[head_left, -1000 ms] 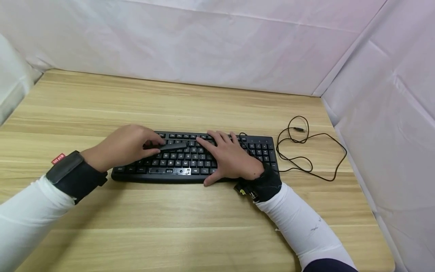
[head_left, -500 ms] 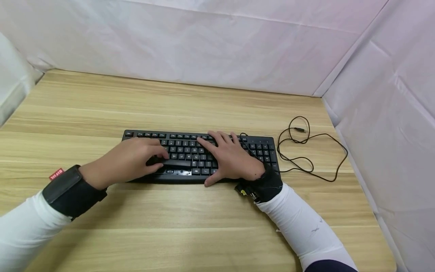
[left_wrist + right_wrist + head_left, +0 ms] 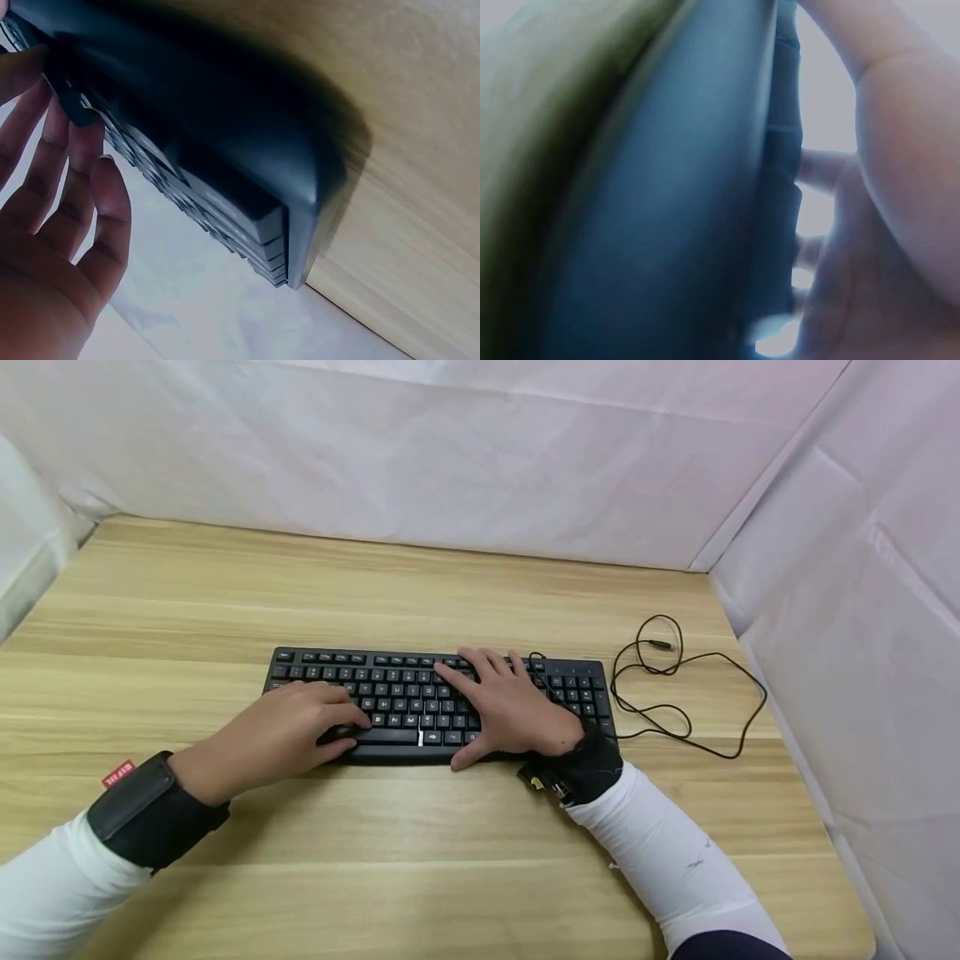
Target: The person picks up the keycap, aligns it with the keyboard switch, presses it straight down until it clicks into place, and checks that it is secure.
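Note:
A black keyboard lies across the wooden table in the head view. My left hand pinches the left end of the long black space bar between thumb and fingers. The bar lies over its slot in the bottom key row, with a pale strip of the slot showing at its right end. In the left wrist view, the fingertips meet the bar at the keyboard's front side; whether it sits level is hard to tell. My right hand rests spread on the keyboard's right part, its thumb at the front edge.
A black cable lies in loose loops on the table right of the keyboard, its plug among them. Part of it crosses the keyboard near the right hand. White sheeting stands behind the table and at the right.
My left hand has brought the space bar down from above the middle keys toward the front and into line over its slot. The right hand has stayed in place.

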A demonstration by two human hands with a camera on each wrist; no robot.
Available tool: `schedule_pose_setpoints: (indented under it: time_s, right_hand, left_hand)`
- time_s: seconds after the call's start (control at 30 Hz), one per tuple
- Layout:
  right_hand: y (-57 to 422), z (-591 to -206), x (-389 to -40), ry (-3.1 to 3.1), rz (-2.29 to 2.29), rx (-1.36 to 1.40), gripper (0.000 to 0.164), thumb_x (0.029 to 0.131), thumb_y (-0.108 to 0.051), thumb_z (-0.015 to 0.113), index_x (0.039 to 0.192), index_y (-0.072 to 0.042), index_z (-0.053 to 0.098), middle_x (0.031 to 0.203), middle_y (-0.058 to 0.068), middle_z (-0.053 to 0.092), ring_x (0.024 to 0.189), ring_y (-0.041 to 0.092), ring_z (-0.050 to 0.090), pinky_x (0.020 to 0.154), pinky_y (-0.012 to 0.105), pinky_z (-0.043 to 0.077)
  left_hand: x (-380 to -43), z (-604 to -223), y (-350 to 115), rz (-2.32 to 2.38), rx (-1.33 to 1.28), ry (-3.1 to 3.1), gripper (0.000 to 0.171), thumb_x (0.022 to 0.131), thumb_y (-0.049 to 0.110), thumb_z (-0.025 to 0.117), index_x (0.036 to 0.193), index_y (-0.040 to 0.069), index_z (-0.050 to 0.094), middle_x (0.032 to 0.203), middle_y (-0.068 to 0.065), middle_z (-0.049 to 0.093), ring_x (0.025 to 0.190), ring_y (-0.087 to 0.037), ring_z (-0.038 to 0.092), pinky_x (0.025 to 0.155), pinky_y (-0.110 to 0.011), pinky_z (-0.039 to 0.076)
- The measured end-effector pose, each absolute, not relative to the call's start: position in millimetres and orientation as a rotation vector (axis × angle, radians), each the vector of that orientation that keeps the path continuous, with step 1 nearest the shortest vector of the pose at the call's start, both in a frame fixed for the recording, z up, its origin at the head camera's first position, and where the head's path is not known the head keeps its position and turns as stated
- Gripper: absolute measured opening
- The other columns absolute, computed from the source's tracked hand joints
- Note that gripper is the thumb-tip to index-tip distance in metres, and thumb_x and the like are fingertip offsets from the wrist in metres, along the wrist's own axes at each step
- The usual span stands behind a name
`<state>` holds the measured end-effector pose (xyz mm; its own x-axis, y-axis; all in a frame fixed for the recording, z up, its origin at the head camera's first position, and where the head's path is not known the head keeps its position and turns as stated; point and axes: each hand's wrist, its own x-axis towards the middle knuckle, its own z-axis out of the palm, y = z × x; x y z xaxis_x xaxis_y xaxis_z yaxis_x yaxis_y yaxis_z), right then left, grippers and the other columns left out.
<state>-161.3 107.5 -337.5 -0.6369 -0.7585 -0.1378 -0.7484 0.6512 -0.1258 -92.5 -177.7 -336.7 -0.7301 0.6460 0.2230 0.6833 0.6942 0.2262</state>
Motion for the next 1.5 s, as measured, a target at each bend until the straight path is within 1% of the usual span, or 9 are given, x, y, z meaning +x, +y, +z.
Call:
schedule_pose_setpoints:
  time_s: [0.17, 0.3, 0.43, 0.73, 0.93, 1.07, 1.2, 1.37, 1.5]
  right_hand:
    - [107.7, -338.5, -161.4, 2.696, -0.083, -1.233, 0.123, 0.054, -0.08, 0.064, 0.152, -0.023, 0.015, 0.153, 0.016, 0.016, 0.136, 0.032, 0.013, 0.106, 0.066, 0.014]
    - [107.7, -338.8, -162.7, 2.697, -0.084, -1.242, 0.123, 0.055, -0.08, 0.064, 0.152, -0.023, 0.016, 0.153, 0.016, 0.016, 0.136, 0.032, 0.013, 0.106, 0.065, 0.014]
    - [108.5, -340.1, -163.8, 2.7, -0.079, -1.24, 0.122, 0.055, -0.079, 0.065, 0.152, -0.023, 0.016, 0.153, 0.016, 0.016, 0.136, 0.033, 0.013, 0.106, 0.065, 0.014]
    - [116.4, -342.9, -165.7, 2.701, -0.093, -1.232, 0.122, 0.055, -0.079, 0.064, 0.152, -0.023, 0.015, 0.153, 0.016, 0.017, 0.136, 0.032, 0.014, 0.105, 0.066, 0.015]
    - [121.3, -344.2, -166.1, 2.711, -0.093, -1.22, 0.122, 0.055, -0.08, 0.064, 0.152, -0.023, 0.016, 0.153, 0.016, 0.017, 0.136, 0.031, 0.013, 0.105, 0.067, 0.015]
    - [119.9, -345.7, -166.2, 2.711, -0.092, -1.232, 0.122, 0.055, -0.081, 0.063, 0.152, -0.023, 0.015, 0.153, 0.016, 0.017, 0.136, 0.031, 0.013, 0.105, 0.067, 0.015]
    - [117.9, -346.2, -166.2, 2.724, -0.094, -1.219, 0.123, 0.054, -0.082, 0.062, 0.152, -0.024, 0.015, 0.153, 0.016, 0.017, 0.136, 0.03, 0.013, 0.105, 0.066, 0.015]
    - [118.0, -346.0, -167.8, 2.739, -0.067, -1.211, 0.124, 0.053, -0.083, 0.061, 0.152, -0.024, 0.014, 0.153, 0.015, 0.016, 0.136, 0.03, 0.013, 0.106, 0.066, 0.015]
    - [118.1, -347.8, -164.6, 2.729, -0.076, -1.218, 0.123, 0.054, -0.083, 0.06, 0.152, -0.024, 0.015, 0.153, 0.015, 0.016, 0.136, 0.03, 0.013, 0.106, 0.065, 0.015]
  left_hand:
    - [-91.3, -340.1, -177.7, -0.395, -1.108, -2.745, 0.023, 0.074, 0.021, 0.077, 0.095, 0.016, 0.073, 0.089, 0.001, 0.066, 0.084, -0.015, 0.059, 0.07, -0.04, 0.053]
    - [-86.8, -339.5, -173.7, -0.369, -1.114, -2.689, 0.023, 0.074, 0.022, 0.077, 0.096, 0.016, 0.073, 0.088, 0.001, 0.066, 0.083, -0.016, 0.058, 0.068, -0.042, 0.052]
    - [-80.9, -340.5, -166.5, -0.375, -1.135, -2.624, 0.021, 0.076, 0.021, 0.075, 0.096, 0.014, 0.074, 0.086, -0.001, 0.066, 0.079, -0.017, 0.057, 0.066, -0.042, 0.052]
    - [-75.0, -348.1, -155.2, -0.375, -1.114, -2.597, 0.027, 0.077, 0.018, 0.074, 0.103, 0.01, 0.074, 0.088, -0.004, 0.064, 0.078, -0.018, 0.055, 0.065, -0.039, 0.053]
    - [-73.4, -349.9, -148.5, -0.278, -1.118, -2.646, 0.029, 0.079, 0.024, 0.072, 0.106, 0.011, 0.073, 0.092, -0.005, 0.064, 0.081, -0.02, 0.055, 0.066, -0.04, 0.054]
    - [-73.6, -350.0, -147.4, -0.224, -1.105, -2.685, 0.028, 0.08, 0.026, 0.072, 0.104, 0.012, 0.074, 0.093, -0.005, 0.064, 0.083, -0.021, 0.056, 0.069, -0.042, 0.055]
    - [-75.0, -349.8, -146.0, -0.183, -1.111, -2.696, 0.027, 0.081, 0.027, 0.071, 0.102, 0.01, 0.074, 0.095, -0.006, 0.066, 0.087, -0.023, 0.058, 0.071, -0.043, 0.056]
    - [-73.8, -350.8, -140.9, -0.158, -1.068, -2.679, 0.028, 0.08, 0.029, 0.07, 0.098, 0.008, 0.074, 0.091, -0.006, 0.067, 0.083, -0.024, 0.06, 0.067, -0.041, 0.057]
    - [-68.5, -350.5, -139.0, -0.154, -1.031, -2.7, 0.028, 0.08, 0.03, 0.07, 0.098, 0.008, 0.073, 0.089, -0.006, 0.067, 0.081, -0.024, 0.06, 0.064, -0.041, 0.057]
